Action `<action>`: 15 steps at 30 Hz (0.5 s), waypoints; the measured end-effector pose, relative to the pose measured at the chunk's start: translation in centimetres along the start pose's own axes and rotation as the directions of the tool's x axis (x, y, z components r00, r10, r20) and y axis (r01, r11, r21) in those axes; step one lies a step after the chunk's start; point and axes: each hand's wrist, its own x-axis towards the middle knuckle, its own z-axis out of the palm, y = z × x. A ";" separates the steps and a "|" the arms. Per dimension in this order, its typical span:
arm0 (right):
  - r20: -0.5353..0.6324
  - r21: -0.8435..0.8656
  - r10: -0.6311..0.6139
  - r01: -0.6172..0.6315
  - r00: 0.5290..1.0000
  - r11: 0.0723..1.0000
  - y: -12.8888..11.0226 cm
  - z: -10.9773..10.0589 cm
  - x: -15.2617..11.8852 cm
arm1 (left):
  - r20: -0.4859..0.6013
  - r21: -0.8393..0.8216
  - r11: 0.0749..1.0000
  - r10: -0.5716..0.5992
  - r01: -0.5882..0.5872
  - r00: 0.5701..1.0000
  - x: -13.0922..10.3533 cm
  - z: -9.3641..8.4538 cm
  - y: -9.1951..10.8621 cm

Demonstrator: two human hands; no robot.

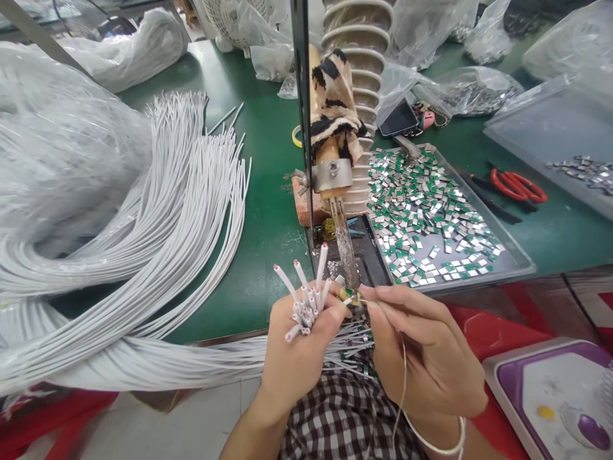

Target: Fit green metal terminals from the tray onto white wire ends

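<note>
My left hand (297, 358) is closed round a bundle of white cables (306, 306) whose cut ends point upward. Its thumb and forefinger also pinch a small metal-and-green connector piece (348, 296). Thin solder wire (405, 370) runs down from the pinched fingertips of my right hand (426, 345). Between both hands, the tip of a fixed soldering iron (345, 249) meets the work at the connector; the exact contact is too small to make out. Cloth with a black-and-tan pattern (335, 108) wraps the iron's wooden handle. Below my hands, more cables with green-and-metal ends (352, 345) lie across my lap.
A tray (514, 265) of small green-and-silver connectors stands at right, beside red-handled pliers (517, 185). Long white cables (191, 211) cover the left of the green table (268, 236). Behind the iron rise a black metal post (301, 76) and a ribbed duct hose (357, 32).
</note>
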 end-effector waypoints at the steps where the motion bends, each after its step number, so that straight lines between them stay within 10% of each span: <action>1: 0.006 0.011 0.010 -0.010 1.000 1.000 0.0 -0.1 -0.1 | 0.002 0.009 1.000 0.006 -0.006 1.000 0.0 -0.1 0.0; 15: 0.027 0.139 0.203 -0.204 0.979 0.969 0.2 -0.1 -0.9 | 0.016 0.109 0.994 0.026 -0.028 1.000 -0.1 0.0 0.5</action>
